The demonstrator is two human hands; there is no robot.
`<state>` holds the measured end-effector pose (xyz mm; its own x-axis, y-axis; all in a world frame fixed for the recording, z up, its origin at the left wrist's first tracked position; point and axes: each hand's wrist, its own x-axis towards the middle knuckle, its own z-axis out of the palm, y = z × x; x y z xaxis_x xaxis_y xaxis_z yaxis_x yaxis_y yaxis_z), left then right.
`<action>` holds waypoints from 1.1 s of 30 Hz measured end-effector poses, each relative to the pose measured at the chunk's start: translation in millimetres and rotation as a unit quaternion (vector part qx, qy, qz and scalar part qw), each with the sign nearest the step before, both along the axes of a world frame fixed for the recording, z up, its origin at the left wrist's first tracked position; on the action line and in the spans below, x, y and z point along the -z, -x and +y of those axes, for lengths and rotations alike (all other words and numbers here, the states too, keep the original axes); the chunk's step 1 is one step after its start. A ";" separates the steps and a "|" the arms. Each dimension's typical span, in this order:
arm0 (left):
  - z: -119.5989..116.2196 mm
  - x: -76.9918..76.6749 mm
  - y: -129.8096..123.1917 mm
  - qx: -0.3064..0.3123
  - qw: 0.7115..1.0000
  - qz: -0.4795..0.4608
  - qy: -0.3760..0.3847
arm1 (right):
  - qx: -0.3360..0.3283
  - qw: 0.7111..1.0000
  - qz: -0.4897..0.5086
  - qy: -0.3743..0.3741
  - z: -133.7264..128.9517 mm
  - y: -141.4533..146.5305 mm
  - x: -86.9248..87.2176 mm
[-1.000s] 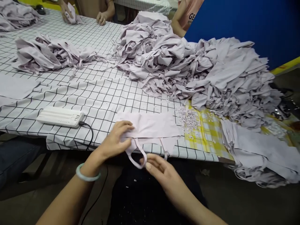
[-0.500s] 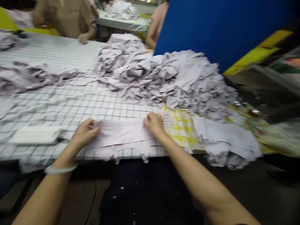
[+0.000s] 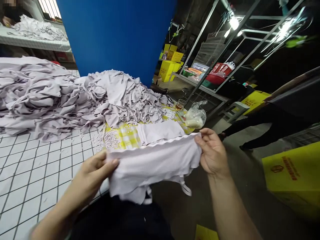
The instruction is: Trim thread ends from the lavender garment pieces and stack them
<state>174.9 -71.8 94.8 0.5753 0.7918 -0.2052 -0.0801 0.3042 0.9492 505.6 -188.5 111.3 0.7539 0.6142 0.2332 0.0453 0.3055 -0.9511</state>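
Stretched between both hands is a pale lilac garment with thin straps, like a camisole [image 3: 155,163], held up at the table's front edge with its straps dangling below. My left hand [image 3: 96,171] pinches its left upper corner between thumb and fingers. At the opposite upper corner, my right hand [image 3: 212,150] grips the fabric, thumb on the near side. Just behind it, a similar lilac piece [image 3: 162,130] lies flat on the yellow checked cloth [image 3: 128,135], partly hidden by the held one.
A large heap of lilac garments [image 3: 45,96] covers the table's back, before a blue panel [image 3: 117,36]. A glass of brown liquid [image 3: 180,104] and a plastic bag [image 3: 196,115] stand near the right edge. Beyond are a metal rack [image 3: 200,83], yellow boxes [image 3: 292,176] and a person's legs [image 3: 265,120].
The camisole has been lifted from the tabletop and carried right, still held by both hands. My view has swung right, bringing the rack and yellow boxes into sight.
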 end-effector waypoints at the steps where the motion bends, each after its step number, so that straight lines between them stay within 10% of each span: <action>1: 6.0 -0.7 -27.6 0.035 0.999 -0.022 0.012 | 0.030 0.999 -0.023 -0.005 0.1 -25.5 6.4; 6: 65.0 23.5 -162.2 0.033 0.999 -0.005 -0.015 | 0.069 0.990 -0.119 0.039 45.1 -136.0 49.2; 9: 100.9 51.0 -202.0 -0.014 0.993 0.108 -0.054 | 0.041 0.976 -0.178 0.120 90.1 -176.3 81.2; 14: 127.6 79.9 -207.1 -0.031 0.974 0.201 -0.100 | 0.010 0.957 -0.220 0.192 134.0 -202.1 129.0; 19: 120.8 77.3 -204.9 -0.056 0.928 0.273 -0.246 | 0.041 0.928 -0.293 0.227 128.5 -201.3 130.0; 23: 97.9 77.5 -214.4 0.038 0.806 0.310 -0.502 | 0.008 0.816 -0.485 0.315 122.3 -177.8 124.1; 25: 86.9 82.0 -219.5 0.093 0.769 0.347 -0.528 | -0.044 0.747 -0.544 0.380 121.3 -165.9 130.5; 28: 78.6 87.3 -224.7 0.157 0.718 0.436 -0.519 | -0.077 0.718 -0.532 0.442 118.5 -161.9 149.3; 33: 75.4 72.0 -200.7 0.205 0.755 0.406 -0.473 | -0.096 0.710 -0.517 0.469 122.4 -187.1 165.7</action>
